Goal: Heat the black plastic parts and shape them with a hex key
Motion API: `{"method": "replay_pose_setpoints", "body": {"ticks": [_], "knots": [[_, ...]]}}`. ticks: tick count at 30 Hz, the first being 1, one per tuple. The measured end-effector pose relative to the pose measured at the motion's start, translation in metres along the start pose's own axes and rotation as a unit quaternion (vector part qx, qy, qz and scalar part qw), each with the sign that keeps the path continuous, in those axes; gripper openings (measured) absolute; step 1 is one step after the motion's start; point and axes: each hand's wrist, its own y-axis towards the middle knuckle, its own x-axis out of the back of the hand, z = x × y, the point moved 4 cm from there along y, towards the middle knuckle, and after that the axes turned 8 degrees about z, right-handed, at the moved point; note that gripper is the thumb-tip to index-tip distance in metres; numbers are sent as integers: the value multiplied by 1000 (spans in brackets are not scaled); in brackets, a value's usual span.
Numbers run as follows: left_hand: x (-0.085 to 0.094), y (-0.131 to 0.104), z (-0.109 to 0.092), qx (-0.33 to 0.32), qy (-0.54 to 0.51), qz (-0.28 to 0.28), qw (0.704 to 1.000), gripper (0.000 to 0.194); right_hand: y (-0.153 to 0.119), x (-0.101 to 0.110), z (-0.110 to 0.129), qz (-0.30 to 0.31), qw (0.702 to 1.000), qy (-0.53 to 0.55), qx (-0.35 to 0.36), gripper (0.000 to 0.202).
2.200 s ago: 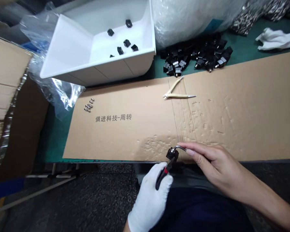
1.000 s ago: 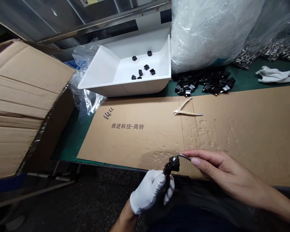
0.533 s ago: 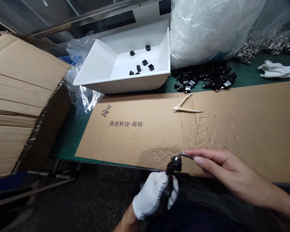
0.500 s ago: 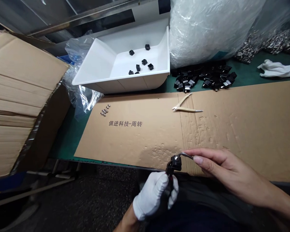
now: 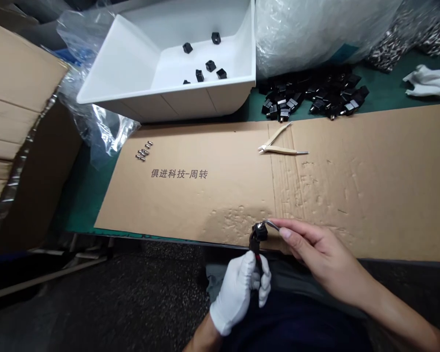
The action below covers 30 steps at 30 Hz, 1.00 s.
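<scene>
My left hand (image 5: 238, 288), in a white glove, is wrapped round the handle of a dark tool (image 5: 255, 244) near the cardboard's front edge. At the tool's top sits a small black block (image 5: 261, 231) with a shiny metal piece on it. My bare right hand (image 5: 315, 244) pinches a thin curved metal tool (image 5: 272, 224) between thumb and forefinger. Its tip reaches the metal piece on the block; whether they touch is too small to tell.
Cream-handled nippers (image 5: 284, 150) and small metal pins (image 5: 143, 153) lie on the cardboard sheet (image 5: 187, 205). Behind are a white bin (image 5: 190, 100) holding several black blocks, a pile of black parts (image 5: 315, 98), and a plastic-wrapped bundle (image 5: 322, 34). A carton (image 5: 25, 107) stands left.
The camera view has shifted, so the bin and cardboard sit higher and further left in the picture. Both hands keep their grips, with the block and curved tool still close together.
</scene>
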Motion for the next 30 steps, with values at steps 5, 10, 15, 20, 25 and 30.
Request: {"method": "replay_pose_setpoints", "body": {"ticks": [5,10,15,20,25,30], "knots": [[3,6,4,9,44,-44,998,57,6,-6,-20,-37,999,14,-1,48],[3,7,-1,10,101,-42,994,55,-2,-16,-30,-89,995,38,12,40],[2,8,-4,8,128,-33,991,55,-11,-29,-38,-144,988,47,27,42],[-2,9,-1,-5,127,-34,991,57,-13,-51,-54,-206,976,40,62,39],[-6,8,-3,-11,146,-48,988,59,-14,-66,-69,-245,963,43,107,38],[-7,7,-7,-2,143,-57,988,57,-15,-64,-73,-238,960,57,138,37]]}}
